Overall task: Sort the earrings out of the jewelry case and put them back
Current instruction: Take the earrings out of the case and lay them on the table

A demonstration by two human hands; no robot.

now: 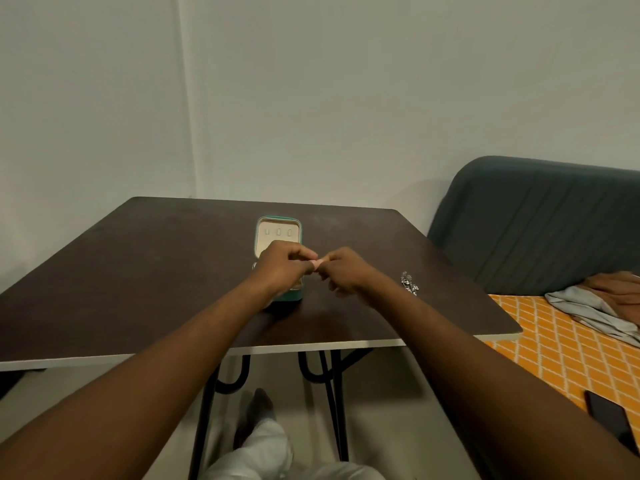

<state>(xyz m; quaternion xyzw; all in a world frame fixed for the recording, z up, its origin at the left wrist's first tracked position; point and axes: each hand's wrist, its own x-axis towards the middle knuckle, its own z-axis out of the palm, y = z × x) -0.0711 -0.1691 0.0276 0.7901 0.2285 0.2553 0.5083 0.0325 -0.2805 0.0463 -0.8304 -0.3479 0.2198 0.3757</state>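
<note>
head view: your left hand [282,270] is over the front of the open case [278,233], and your right hand [346,273] is just right of it. both hands' fingers are curled with tips meeting; can't tell what they pinch. earrings [409,283] lie on the table [138,271], further right of the case.

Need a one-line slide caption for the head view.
The left hand and right hand meet fingertips over an open teal jewelry case; silver earrings lie on the dark brown table.

Both arms reach forward, left hand [282,268] and right hand [346,271] curled, fingertips touching.
</note>
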